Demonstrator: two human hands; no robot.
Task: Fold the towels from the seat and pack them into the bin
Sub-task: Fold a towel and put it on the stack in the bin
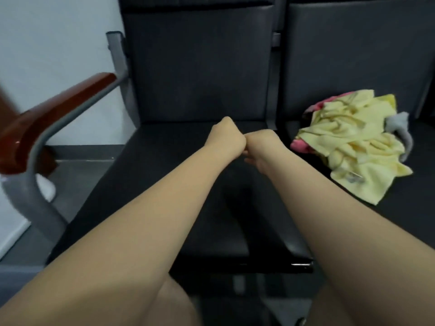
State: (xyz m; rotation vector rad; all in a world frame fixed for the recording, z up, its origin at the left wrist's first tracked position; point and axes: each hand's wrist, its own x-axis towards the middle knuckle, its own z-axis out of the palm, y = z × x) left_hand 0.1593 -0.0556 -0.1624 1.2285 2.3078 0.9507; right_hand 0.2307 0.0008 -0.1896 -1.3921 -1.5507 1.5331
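Our left hand [224, 140] and right hand [260, 147] meet as empty fists, probably readying; the crumpled towels [353, 142] await on the right seat [409, 208].

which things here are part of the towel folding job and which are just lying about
Job: pile of towels (yellow, pink, grey) on the right seat; left hand and right hand, fists touching, holding nothing visible. No bin in view.
Just there: wooden armrest; left seat; white object on the floor.
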